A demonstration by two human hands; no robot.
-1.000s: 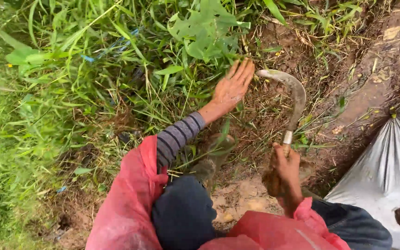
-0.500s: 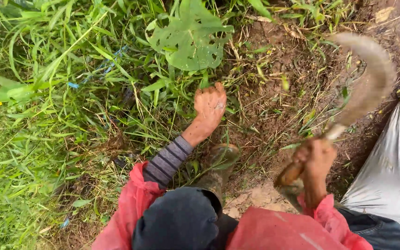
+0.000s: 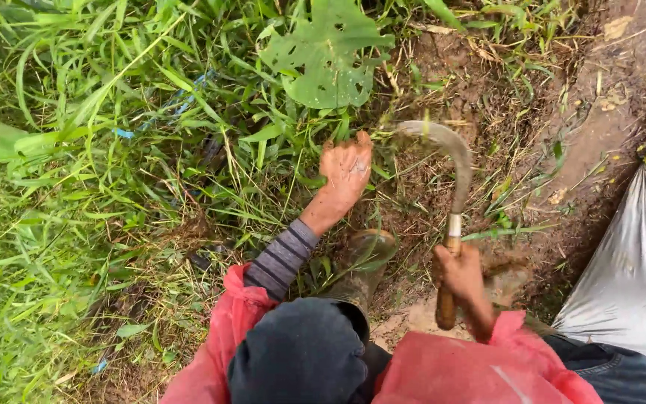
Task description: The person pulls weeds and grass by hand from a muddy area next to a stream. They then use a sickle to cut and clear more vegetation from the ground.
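Observation:
My right hand (image 3: 461, 280) grips the wooden handle of a curved sickle (image 3: 448, 161). Its blade arcs up and left, with the tip close to my left hand (image 3: 345, 170). That hand reaches into the tall green grass (image 3: 151, 150), fingers curled down around a clump of blades at the grass edge. A big lobed leaf (image 3: 327, 56) stands just beyond it. Both arms wear pink sleeves, and a striped grey cuff shows on the left wrist.
A muddy rubber boot (image 3: 364, 262) stands on bare soil between my arms. Brown earth with cut stubble (image 3: 517, 112) lies to the right. A grey plastic sack (image 3: 637, 262) fills the right edge. Dense grass covers the left half.
The sickle has swung down from a raised position at the right toward my left hand. My left hand has shifted slightly left and closed into the grass.

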